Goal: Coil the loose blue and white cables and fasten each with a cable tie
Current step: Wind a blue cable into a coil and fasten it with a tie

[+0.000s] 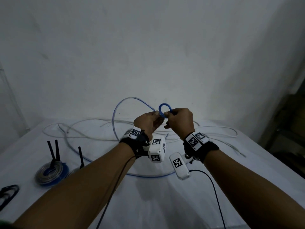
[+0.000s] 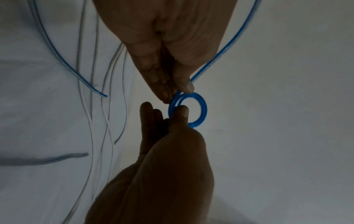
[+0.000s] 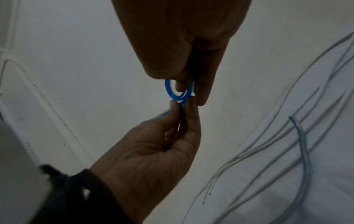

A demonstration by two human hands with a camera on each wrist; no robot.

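Both my hands are raised above the table, meeting at a small blue coil (image 1: 165,104) of two or three turns. My right hand (image 1: 167,114) pinches the coil (image 3: 168,91), thumb through the ring. My left hand (image 1: 158,114) pinches the blue cable (image 2: 220,56) just where it feeds into the coil (image 2: 205,112). The loose length of blue cable (image 1: 113,116) arcs up to the left, then drops and runs in a wide loop over the table (image 1: 148,176). Loose white cables (image 1: 92,120) lie spread across the far half of the table.
A wound blue-and-clear coil (image 1: 51,172) with black cable ties (image 1: 52,151) standing up lies at the left; a second coil (image 1: 74,171) with a tie (image 1: 80,156) is partly hidden by my left forearm. Loose black ties (image 1: 8,192) sit at the left edge. Dark furniture (image 1: 290,129) stands right.
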